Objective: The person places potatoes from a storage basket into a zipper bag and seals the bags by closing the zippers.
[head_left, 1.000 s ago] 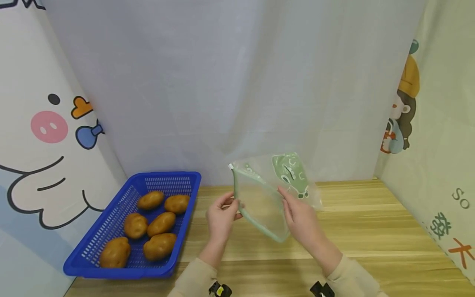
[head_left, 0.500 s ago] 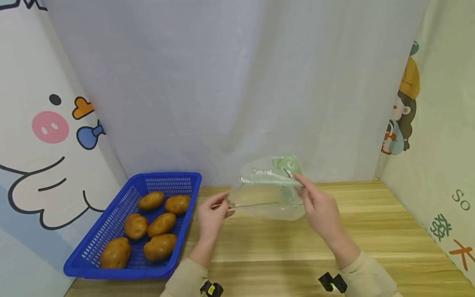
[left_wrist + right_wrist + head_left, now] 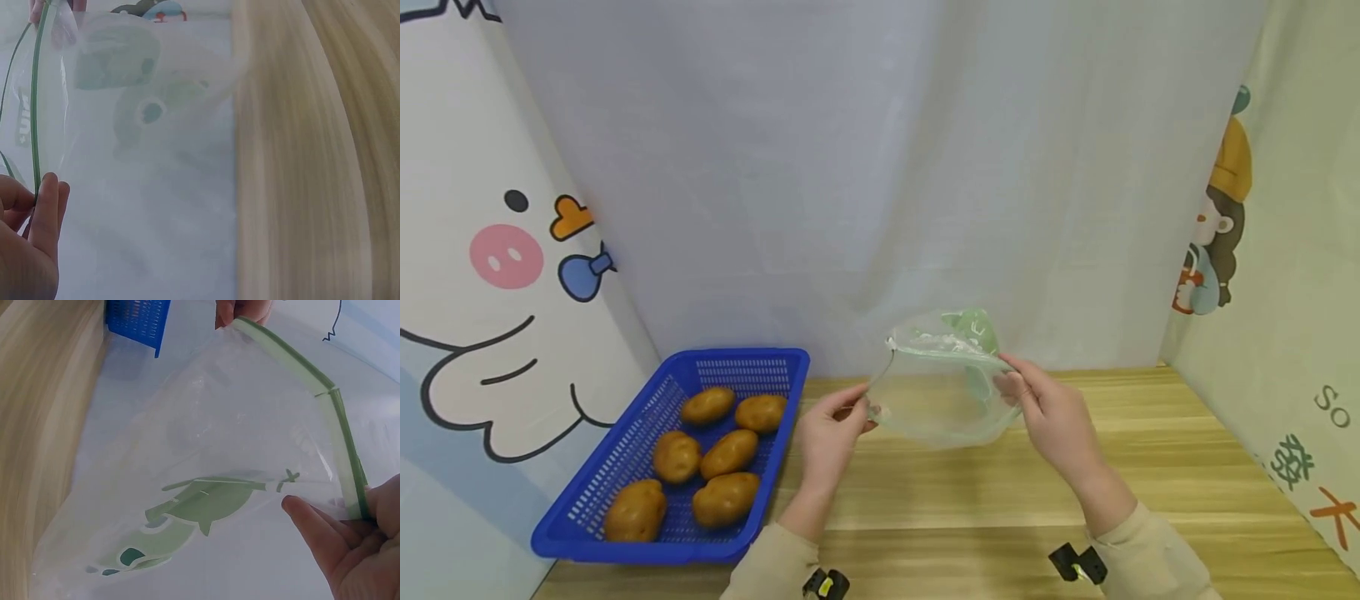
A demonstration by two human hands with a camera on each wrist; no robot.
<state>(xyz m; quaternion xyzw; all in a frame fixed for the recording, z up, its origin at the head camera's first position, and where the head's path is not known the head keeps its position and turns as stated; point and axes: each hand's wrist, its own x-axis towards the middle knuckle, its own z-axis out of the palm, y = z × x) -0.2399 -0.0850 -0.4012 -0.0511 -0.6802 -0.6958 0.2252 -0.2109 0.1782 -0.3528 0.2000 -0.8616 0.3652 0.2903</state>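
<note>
A clear zip bag [image 3: 947, 392] with green sealing strips and a green cartoon print is held above the table, its mouth spread and facing me. My left hand [image 3: 827, 437] pinches the left side of the mouth between thumb and fingers; the left wrist view shows the green strip [image 3: 35, 112] running up from those fingertips. On the opposite side, my right hand [image 3: 1060, 425] grips the rim, its thumb partly seen through the film. The printed bag body [image 3: 206, 500] extends away from the mouth in the right wrist view. Nothing is visible inside the bag.
To the left stands a blue plastic basket [image 3: 778, 454] holding several brown potatoes [image 3: 730, 454]. The wooden table [image 3: 925, 517] lies below the hands. A pale curtain [image 3: 850, 167] hangs behind, and printed cloths flank both sides.
My hands have moved apart, the right one to the right and the left one slightly left. The bag's mouth has turned toward me, narrowed briefly, then spread wide.
</note>
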